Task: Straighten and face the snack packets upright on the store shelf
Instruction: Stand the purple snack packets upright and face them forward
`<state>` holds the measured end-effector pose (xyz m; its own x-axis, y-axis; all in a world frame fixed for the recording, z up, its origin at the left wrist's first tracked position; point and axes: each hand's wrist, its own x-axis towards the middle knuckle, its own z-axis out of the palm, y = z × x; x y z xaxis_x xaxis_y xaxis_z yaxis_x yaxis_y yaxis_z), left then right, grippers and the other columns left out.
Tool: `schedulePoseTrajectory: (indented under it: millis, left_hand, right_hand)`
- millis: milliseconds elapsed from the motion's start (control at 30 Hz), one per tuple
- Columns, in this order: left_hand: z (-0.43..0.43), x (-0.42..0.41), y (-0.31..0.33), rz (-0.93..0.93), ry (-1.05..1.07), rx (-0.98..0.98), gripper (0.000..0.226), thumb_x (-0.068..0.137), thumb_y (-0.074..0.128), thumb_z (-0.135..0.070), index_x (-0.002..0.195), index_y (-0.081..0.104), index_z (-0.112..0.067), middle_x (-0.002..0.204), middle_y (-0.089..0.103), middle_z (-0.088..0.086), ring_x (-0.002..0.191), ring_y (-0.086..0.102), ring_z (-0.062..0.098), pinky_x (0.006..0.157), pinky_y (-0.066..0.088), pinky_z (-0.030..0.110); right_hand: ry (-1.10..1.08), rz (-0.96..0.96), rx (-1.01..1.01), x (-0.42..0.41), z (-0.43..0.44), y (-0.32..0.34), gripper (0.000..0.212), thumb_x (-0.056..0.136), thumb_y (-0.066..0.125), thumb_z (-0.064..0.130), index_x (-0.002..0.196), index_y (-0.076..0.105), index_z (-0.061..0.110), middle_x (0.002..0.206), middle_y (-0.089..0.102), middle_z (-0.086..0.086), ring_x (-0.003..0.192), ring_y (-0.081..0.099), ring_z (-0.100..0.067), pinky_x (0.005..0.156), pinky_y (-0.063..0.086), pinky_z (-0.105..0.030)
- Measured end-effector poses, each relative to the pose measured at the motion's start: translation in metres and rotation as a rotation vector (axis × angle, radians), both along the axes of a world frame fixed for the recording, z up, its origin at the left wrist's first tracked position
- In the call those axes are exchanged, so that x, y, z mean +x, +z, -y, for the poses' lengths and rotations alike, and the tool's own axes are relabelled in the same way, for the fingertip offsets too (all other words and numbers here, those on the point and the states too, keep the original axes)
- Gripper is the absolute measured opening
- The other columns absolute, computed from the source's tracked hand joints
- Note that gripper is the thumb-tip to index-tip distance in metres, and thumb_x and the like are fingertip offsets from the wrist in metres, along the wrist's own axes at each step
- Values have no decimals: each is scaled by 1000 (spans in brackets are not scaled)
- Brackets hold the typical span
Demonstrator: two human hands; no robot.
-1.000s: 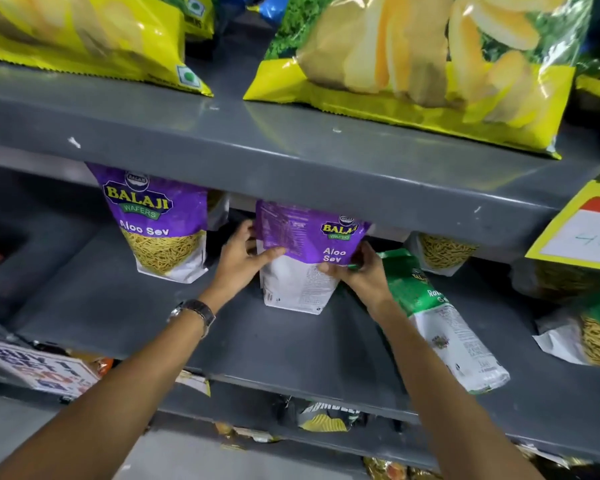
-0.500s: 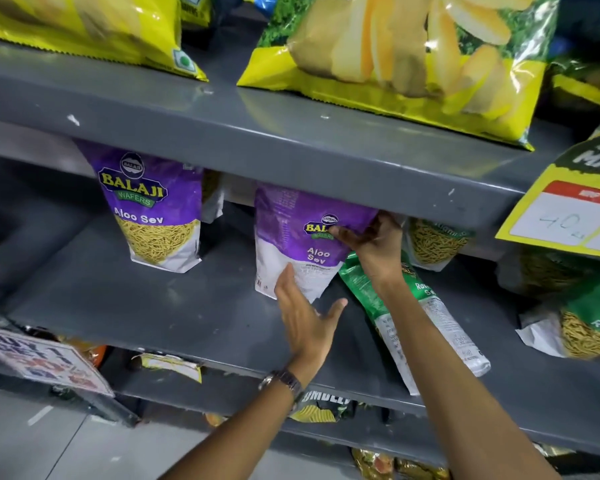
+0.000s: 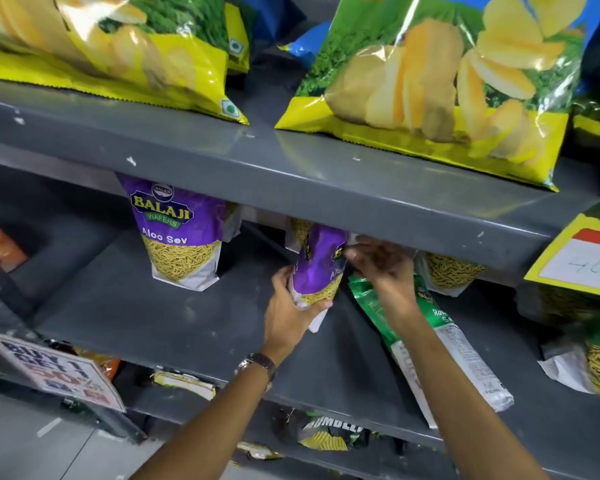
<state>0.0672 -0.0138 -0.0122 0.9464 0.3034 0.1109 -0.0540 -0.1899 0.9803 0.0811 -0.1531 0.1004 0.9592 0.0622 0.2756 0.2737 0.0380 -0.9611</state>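
A purple Aloo Sev packet (image 3: 317,268) is turned edge-on above the grey middle shelf (image 3: 174,317). My left hand (image 3: 288,313) cups its bottom corner from below. My right hand (image 3: 378,268) pinches its upper right edge under the lip of the shelf above. A second purple Aloo Sev packet (image 3: 179,233) stands upright and front-facing to the left. A green and white packet (image 3: 440,341) lies flat on the shelf under my right forearm. More sev packets (image 3: 447,271) stand behind at the right, partly hidden.
Large yellow chip bags (image 3: 440,95) lie on the upper shelf (image 3: 291,174). A yellow price card (image 3: 582,254) hangs at the right edge. A sev packet (image 3: 593,362) leans at the far right. A promo sign (image 3: 52,368) and crumpled packets (image 3: 326,434) sit below.
My left hand moved from in front of the packet to grip its bottom. The packet rotated from showing its face to edge-on and lifted slightly. The camera moved closer.
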Motion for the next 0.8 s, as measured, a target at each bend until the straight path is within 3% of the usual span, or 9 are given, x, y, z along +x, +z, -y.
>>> schedulePoseTrajectory:
  millis: [67,133,233,267,333,400,533,667,800]
  left_hand:
    - [-15,7,-1,-10,-81,-9,91,49,89,-35,120,33,-25,112,57,-10,106,60,18,85,51,33]
    - [-32,15,1,-28,-195,19,89,47,90,-36,115,33,-30,111,58,-12,107,60,15,83,50,22]
    - [-57,29,6,21,-284,115,86,43,89,-42,116,44,-31,118,56,-2,114,54,17,97,46,34]
    - [-64,33,8,55,-298,174,82,44,88,-43,115,48,-33,118,55,-1,116,51,20,101,43,39]
    - [-79,40,12,77,-343,216,70,47,86,-47,107,50,-47,113,57,-9,115,52,15,100,43,38]
    - [-90,45,12,40,-361,177,65,47,84,-50,102,48,-50,108,61,-15,108,59,8,93,48,33]
    - [-101,53,5,-34,-396,40,68,57,87,-26,110,46,-37,115,60,-9,111,58,11,96,49,39]
    - [-103,54,0,-64,-449,-72,71,59,85,-16,115,43,-31,127,55,-6,121,53,10,91,50,23]
    - [-100,47,-1,-77,-513,-23,81,45,89,-37,109,42,-52,126,55,-17,116,54,-2,89,49,17]
  right_hand:
    - [-153,-20,6,17,2,-4,33,69,73,-11,70,62,20,58,71,17,60,66,4,59,54,-14]
    - [-151,-95,-35,29,4,-8,37,65,73,-14,64,62,21,59,71,13,61,66,1,63,57,-19]
    - [45,-180,-167,42,11,-17,31,65,77,-6,87,70,16,96,73,-9,88,69,-20,83,57,-39]
    - [90,-205,-193,43,12,-19,34,65,78,-3,93,70,15,102,72,-11,95,68,-21,85,56,-39]
    - [131,-234,-232,44,13,-24,31,64,80,-1,83,71,21,94,74,0,87,70,-8,77,59,-27]
    - [113,-240,-246,41,10,-29,35,63,79,-6,80,66,22,88,70,2,76,69,1,67,56,-16]
    - [-30,-181,-179,35,0,-42,46,61,79,-9,95,60,16,90,68,1,71,67,5,61,51,-11]
    - [-171,-130,-212,30,-10,-52,46,58,85,3,96,61,15,84,66,10,64,59,15,57,45,-4]
    - [-225,-195,-176,24,-12,-58,57,58,87,8,108,60,7,99,72,-4,83,68,-6,69,54,-16]
